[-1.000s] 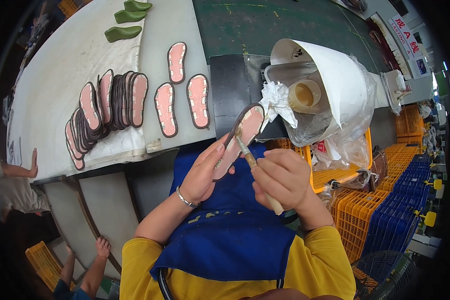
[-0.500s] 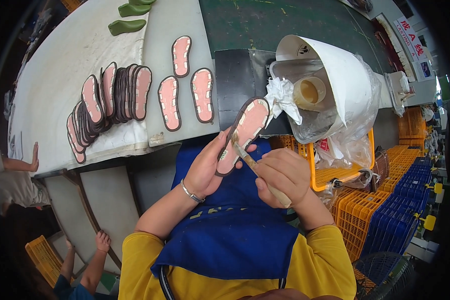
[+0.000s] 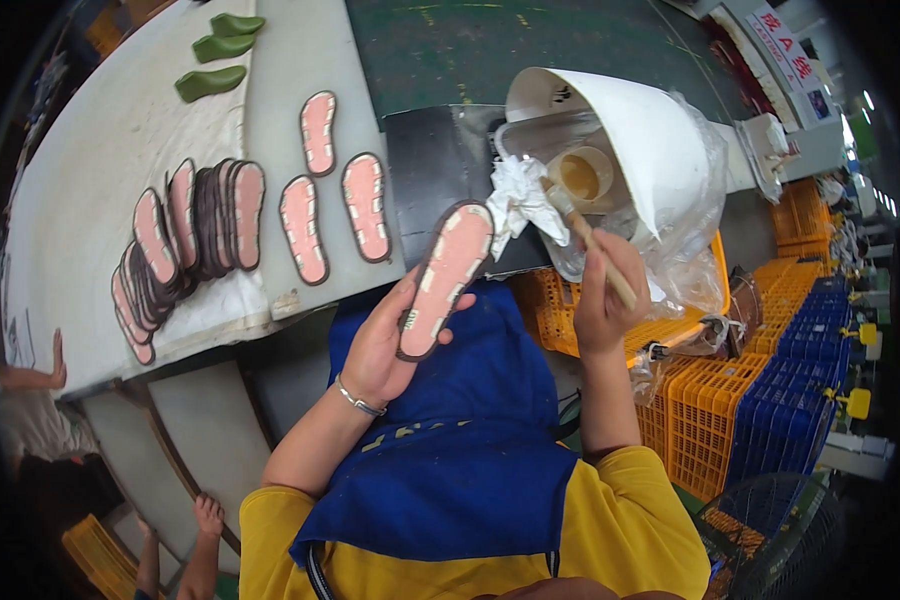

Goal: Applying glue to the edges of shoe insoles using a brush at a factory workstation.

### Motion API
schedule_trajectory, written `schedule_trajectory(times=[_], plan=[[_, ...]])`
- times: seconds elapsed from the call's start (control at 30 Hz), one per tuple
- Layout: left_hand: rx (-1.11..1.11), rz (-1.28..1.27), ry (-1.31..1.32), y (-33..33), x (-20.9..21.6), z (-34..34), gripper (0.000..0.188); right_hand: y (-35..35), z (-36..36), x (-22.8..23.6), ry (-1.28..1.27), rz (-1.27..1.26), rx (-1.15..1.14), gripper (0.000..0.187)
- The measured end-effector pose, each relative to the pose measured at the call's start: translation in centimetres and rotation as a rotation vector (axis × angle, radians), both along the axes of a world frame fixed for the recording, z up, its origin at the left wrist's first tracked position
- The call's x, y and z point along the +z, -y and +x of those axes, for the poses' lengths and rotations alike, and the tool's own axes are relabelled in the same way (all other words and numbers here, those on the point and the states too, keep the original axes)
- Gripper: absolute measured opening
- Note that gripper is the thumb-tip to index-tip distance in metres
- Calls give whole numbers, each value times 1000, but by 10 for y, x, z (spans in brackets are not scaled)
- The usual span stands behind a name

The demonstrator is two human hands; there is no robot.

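— What is held nearest the viewer?
— Before a blue apron [image 3: 460, 420], a dark-edged pink insole [image 3: 452, 262] is held by its lower part in the left grip [image 3: 380, 345]. A brush [image 3: 602, 253] is clasped in the right grip [image 3: 608, 298], its tip poised beside a crumpled tissue [image 3: 518, 200] and a cup [image 3: 580, 174]; contact cannot be told.
— And beyond?
— Three similar insoles [image 3: 365, 207] are laid flat on the table [image 3: 315, 50]; a row of overlapping insoles [image 3: 247, 215] is placed left of them, and green foot-shaped forms [image 3: 212, 83] are set farthest off.
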State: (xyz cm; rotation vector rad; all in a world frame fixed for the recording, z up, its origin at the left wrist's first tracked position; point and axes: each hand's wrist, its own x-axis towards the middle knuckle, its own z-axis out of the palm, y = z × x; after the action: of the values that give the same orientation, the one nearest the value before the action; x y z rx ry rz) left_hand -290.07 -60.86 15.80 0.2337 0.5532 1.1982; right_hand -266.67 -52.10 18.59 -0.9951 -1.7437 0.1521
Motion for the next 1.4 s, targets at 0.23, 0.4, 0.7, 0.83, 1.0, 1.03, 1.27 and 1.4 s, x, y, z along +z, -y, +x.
schedule_trajectory(times=[0.23,0.4,0.7,0.83,1.0,1.03,1.27,1.4], plan=[[2,-5,45,-15,-3,5,50,-53,29,-62,-48,-149,-313,21],[16,-22,53,-19,-6,7,49,-76,21,-83,-289,-325,-258,23],[6,-43,17,-25,-8,10,49,-92,32,-102,-614,-476,-163,27],[0,-39,30,-27,-6,10,49,-92,32,-101,-847,-511,-157,27],[1,-45,42,-26,-7,6,49,-87,33,-108,-1078,-539,-143,23],[5,-38,51,-26,-7,5,49,-85,33,-109,-1076,-539,-142,23],[24,-14,95,-21,-8,-2,48,-76,28,-106,-1386,-634,-127,30],[29,-6,118,-20,-9,-6,48,-71,24,-101,-1530,-722,-101,33]])
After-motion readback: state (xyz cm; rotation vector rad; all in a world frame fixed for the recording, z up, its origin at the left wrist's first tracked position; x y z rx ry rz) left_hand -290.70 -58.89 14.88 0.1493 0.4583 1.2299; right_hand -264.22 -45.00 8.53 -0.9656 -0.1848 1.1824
